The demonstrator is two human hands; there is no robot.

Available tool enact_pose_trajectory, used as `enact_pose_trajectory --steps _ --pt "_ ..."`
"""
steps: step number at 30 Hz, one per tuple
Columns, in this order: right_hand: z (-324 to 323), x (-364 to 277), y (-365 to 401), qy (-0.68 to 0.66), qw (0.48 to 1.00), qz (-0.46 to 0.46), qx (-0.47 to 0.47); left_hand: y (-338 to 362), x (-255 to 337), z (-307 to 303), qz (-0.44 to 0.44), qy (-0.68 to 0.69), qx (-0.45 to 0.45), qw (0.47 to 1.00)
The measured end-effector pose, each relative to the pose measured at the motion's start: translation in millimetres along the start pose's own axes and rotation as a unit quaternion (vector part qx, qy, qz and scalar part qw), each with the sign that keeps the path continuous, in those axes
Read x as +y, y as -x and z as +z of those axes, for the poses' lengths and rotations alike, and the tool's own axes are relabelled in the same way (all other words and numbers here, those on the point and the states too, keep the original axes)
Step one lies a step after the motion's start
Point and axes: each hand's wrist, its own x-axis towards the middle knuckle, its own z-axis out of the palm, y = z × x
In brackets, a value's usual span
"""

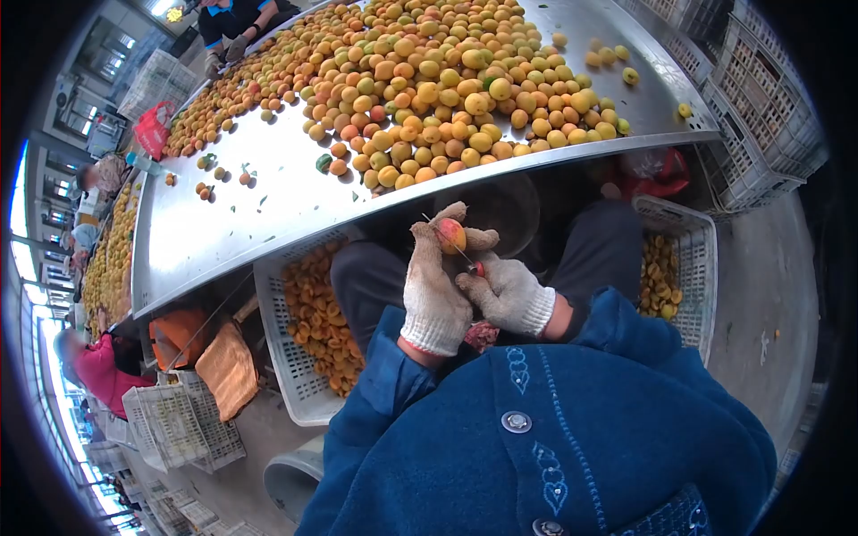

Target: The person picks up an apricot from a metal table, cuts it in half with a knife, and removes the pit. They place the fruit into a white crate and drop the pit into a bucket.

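Both of my hands wear white knitted gloves, stained tan over the fingers, and meet above my lap. Between the thumb and fingers of my left hand is a red-and-yellow apricot. My right hand is closed round the red handle of a small knife. Its thin blade reaches up to the apricot's lower side. Just beyond my hands runs the front edge of a metal table, with a big heap of apricots on it.
A white crate of halved apricots stands left of my legs, another crate on the right. Stacked crates rise at the far right. A grey bucket is low on the left. Other people work around the tables.
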Motion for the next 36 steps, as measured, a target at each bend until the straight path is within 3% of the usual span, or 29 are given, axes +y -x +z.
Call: enact_pose_trajectory --steps 1,5,7,9,11,12,14,18,20,24,26,30,32,36 --pt "0.8 1.1 -0.5 0.016 1.000 -0.002 -0.005 0.0 -0.3 0.3 -0.022 0.063 -0.005 0.998" --pt "-6.5 -5.9 0.7 -0.002 1.000 0.007 -0.003 -0.9 2.8 4.2 -0.023 0.085 -0.017 0.996" --pt "-9.5 -8.4 -0.4 -0.062 0.998 0.013 0.017 -3.5 1.7 10.4 0.084 -0.020 0.012 0.996" --pt "-10.1 -5.4 -0.9 -0.062 0.998 0.007 0.009 -1.9 7.2 3.9 0.065 -0.012 0.005 0.998" --pt "-9.9 -1.2 -1.9 -0.063 0.998 0.003 -0.002 -4.2 4.4 -9.9 0.049 -0.001 -0.099 0.994" --pt "-10.0 1.5 -4.0 -0.016 1.000 0.004 0.002 -4.8 0.8 -11.3 0.048 0.000 -0.099 0.994" --pt "-8.4 3.3 -3.4 0.032 0.999 0.007 0.003 -5.6 -5.7 -10.3 -0.050 0.173 -0.051 0.982" --pt "-7.0 9.0 -2.9 -0.015 1.000 -0.018 0.020 -8.1 -5.3 -8.3 -0.052 0.153 -0.054 0.985" --pt "-7.5 9.3 -3.7 -0.042 0.999 -0.028 0.021 -14.0 -8.3 -7.2 -0.001 0.114 0.008 0.993" --pt "-11.6 4.4 -5.6 -0.028 0.999 -0.018 0.009 -11.4 -4.4 -10.3 0.038 0.058 -0.034 0.997" --pt "-10.7 5.1 -5.5 -0.005 1.000 -0.011 -0.002 -11.6 -3.1 -14.0 -0.029 0.150 -0.068 0.986" --pt "-8.0 11.0 -4.6 0.002 1.000 -0.009 -0.015 -14.9 -7.0 -14.3 -0.066 0.226 -0.078 0.969" --pt "-7.4 10.8 -3.1 -0.001 1.000 -0.017 -0.016 -16.0 -5.9 -7.3 -0.030 0.145 0.031 0.989" --pt "-6.7 10.7 -4.7 -0.014 1.000 -0.020 0.006 -15.0 -5.4 -13.2 0.004 0.097 -0.003 0.995"
